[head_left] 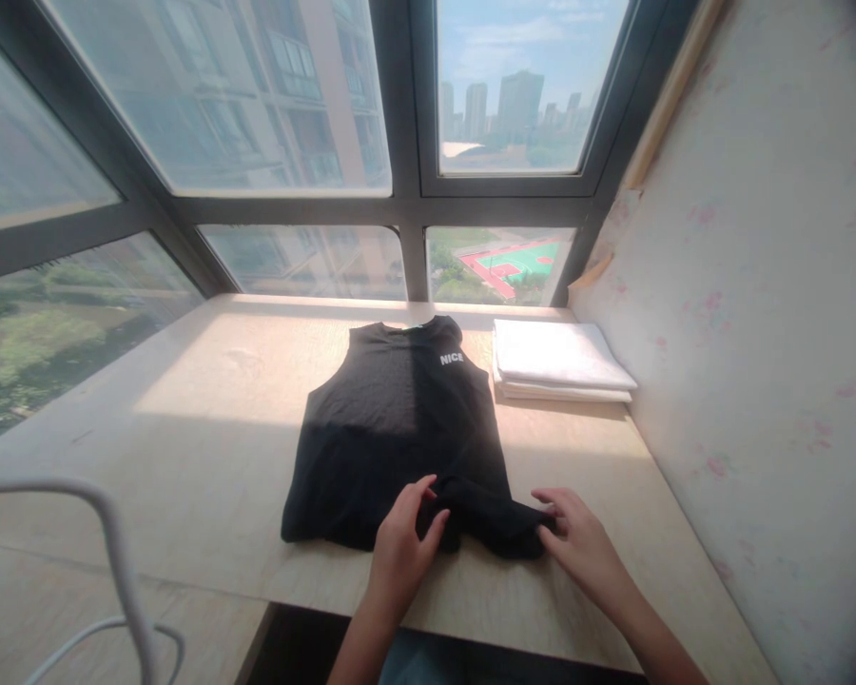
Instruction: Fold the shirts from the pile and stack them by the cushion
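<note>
A black sleeveless top lies spread on the wooden surface, neckline toward the window, with white "NICE" lettering on its upper right. Its lower right part is lifted and rumpled near the hem. My left hand is closed on the fabric at the middle of the hem, thumb and fingers curled round a fold. At the bottom right corner, my right hand pinches the edge of the cloth between thumb and fingers. The lower left corner of the top lies flat, apart from both hands.
A stack of folded white cloth sits at the right, near the papered wall. Grey-framed windows rise behind the wooden surface. In the lower left foreground is a curved white tube.
</note>
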### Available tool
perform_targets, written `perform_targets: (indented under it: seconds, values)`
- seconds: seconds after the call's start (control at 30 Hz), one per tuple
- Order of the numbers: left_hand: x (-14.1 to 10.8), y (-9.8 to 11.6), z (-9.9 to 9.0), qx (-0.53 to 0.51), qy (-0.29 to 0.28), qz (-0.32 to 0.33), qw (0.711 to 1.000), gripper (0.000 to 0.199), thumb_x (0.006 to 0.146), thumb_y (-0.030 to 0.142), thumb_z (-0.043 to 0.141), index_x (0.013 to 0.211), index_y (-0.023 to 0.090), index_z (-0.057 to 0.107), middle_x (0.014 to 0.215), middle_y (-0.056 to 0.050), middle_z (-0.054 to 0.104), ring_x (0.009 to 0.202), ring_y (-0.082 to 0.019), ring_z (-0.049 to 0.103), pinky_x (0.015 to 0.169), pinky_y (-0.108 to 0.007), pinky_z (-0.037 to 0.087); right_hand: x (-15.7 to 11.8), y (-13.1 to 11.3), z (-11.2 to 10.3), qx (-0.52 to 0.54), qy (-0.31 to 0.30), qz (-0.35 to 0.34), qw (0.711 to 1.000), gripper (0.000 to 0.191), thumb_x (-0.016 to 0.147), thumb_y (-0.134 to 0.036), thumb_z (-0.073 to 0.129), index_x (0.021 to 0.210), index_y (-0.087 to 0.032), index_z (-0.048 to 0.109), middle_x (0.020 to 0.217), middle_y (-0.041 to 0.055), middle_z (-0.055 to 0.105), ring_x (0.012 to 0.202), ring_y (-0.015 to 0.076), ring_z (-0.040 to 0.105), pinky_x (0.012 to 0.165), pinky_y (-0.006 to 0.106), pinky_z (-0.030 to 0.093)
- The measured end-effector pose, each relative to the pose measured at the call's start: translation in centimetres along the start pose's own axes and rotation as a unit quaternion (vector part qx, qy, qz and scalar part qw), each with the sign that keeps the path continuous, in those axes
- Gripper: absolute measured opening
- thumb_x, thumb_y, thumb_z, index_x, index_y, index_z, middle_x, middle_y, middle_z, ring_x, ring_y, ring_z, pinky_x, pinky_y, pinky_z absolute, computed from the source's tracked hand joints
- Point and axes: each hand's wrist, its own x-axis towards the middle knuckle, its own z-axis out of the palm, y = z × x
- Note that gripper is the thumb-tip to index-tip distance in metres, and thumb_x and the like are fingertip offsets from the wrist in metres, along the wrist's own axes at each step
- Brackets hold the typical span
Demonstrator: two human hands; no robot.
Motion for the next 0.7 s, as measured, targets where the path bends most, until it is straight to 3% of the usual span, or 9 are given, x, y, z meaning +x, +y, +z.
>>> perform_targets:
  seconds: [0.17,0.33,0.53,0.6,0.7]
  values:
    - [-0.6,-0.2,0.1,-0.003,0.032,-0.028,0.999,0.035,0.093,0.035,0.055,0.124,0.02,0.063,0.092,-0.003,0.07,0.086,-0.018,0.069,0.081,-0.033,0.056,-0.1,0.9,-0.2,-0.053,-0.008,0.025,0.998,0.036,0.066,-0.02,0.05,0.095,-0.019,0.072,0.089,0.007,0.07,0.081,0.0214,0.068,0.072,0.033,0.055]
    - [-0.4,-0.2,-0.4,-0.019,0.077,-0.031,0.996,0.032,0.094,0.037,0.056,0.12,0.02,0.064,0.092,-0.003,0.069,0.087,-0.018,0.068,0.083,-0.032,0.056,-0.1,0.2,-0.6,-0.089,0.011,0.035,0.995,0.026,0.081,-0.026,0.044,0.092,-0.02,0.068,0.09,0.0067,0.072,0.084,0.0237,0.069,0.078,0.038,0.052]
    - [0.0,1.3,-0.8,0.077,0.087,0.026,0.993,0.028,0.096,0.033,0.054,0.119,0.02,0.062,0.107,-0.009,0.067,0.098,-0.023,0.065,0.086,-0.042,0.054,-0.7,-2.2,-0.8,0.003,0.035,0.009,0.999,0.024,0.093,-0.034,0.047,0.102,-0.02,0.064,0.09,0.0055,0.071,0.081,0.0201,0.068,0.072,0.031,0.053]
    - [-0.4,2.7,-0.4,0.121,0.076,0.062,0.988,0.035,0.091,0.037,0.062,0.121,0.019,0.062,0.114,-0.012,0.065,0.104,-0.028,0.063,0.09,-0.048,0.052,-1.0,-3.3,-0.4,0.022,0.021,-0.015,0.999,0.023,0.094,-0.036,0.051,0.1,-0.02,0.065,0.088,0.0052,0.071,0.079,0.019,0.068,0.07,0.029,0.053]
    - [-1.5,5.1,1.1,0.121,0.007,0.125,0.985,0.047,0.082,0.034,0.072,0.126,0.02,0.06,0.12,-0.012,0.065,0.11,-0.031,0.06,0.097,-0.052,0.049,-1.6,-5.1,0.4,0.011,-0.031,-0.079,0.996,0.018,0.092,-0.033,0.055,0.096,-0.02,0.067,0.089,0.005,0.072,0.077,0.018,0.067,0.068,0.027,0.054]
